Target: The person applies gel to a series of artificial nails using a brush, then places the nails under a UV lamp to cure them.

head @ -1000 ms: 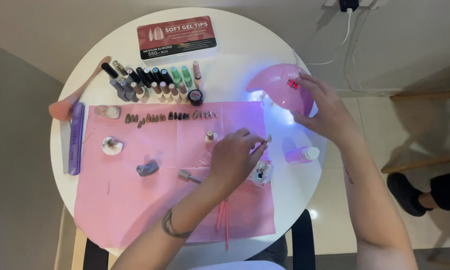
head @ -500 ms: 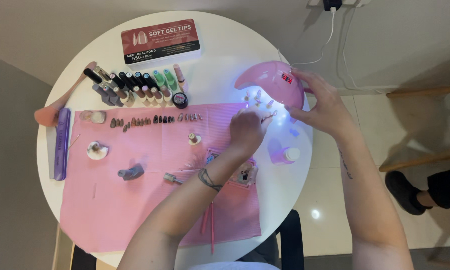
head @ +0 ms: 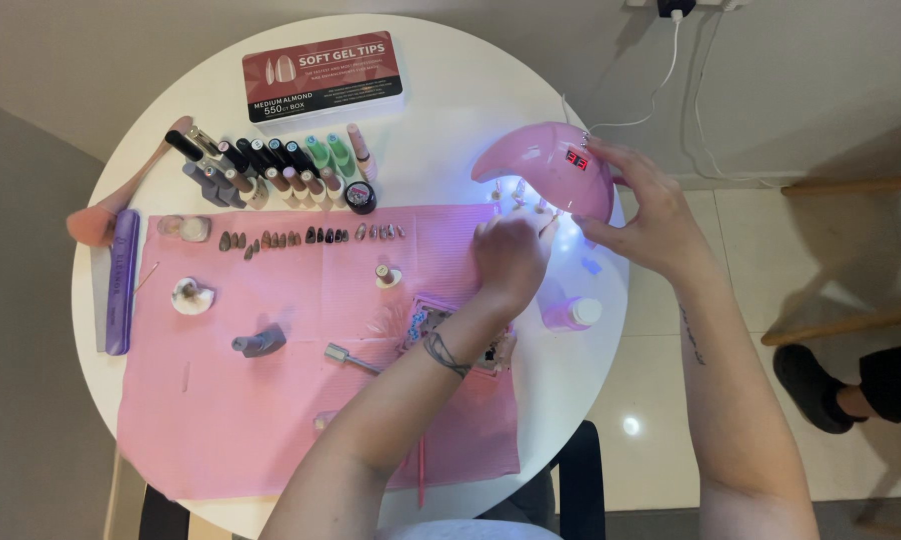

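My right hand [head: 643, 210] rests on the pink crescent-shaped nail lamp [head: 546, 165], which sits at about two o'clock on the round white bench [head: 451, 110]. The fingers are spread over the lamp's right side, lying on it rather than closing around it, and violet-blue light glows from beneath. My left hand [head: 509, 262] hovers just in front of the lamp's opening, fingers curled in a loose fist; I cannot tell whether that grip holds anything.

A pink rectangular paper mat [head: 271, 400] covers the bench's lower half. Along its top edge runs a row of small painted false nails [head: 311, 237]. Above them, at eleven o'clock, stands a cluster of dark and green nail polish bottles [head: 261, 165], and at twelve o'clock lies a red flat box of nail tips [head: 323, 75]. A purple nail file [head: 121, 280] and a pink fluffy brush [head: 121, 205] lie at nine o'clock. A grey bottle lying on its side [head: 259, 343] is on the mat, well left of my forearm. A small pink bottle with a white cap [head: 571, 314] stands just right of my left wrist, below the lamp. A white cable [head: 661, 85] leads from the lamp toward the wall.

Compared with a second ago, my left hand has moved up from mid-mat to the lamp's mouth; my right hand remains on the lamp.
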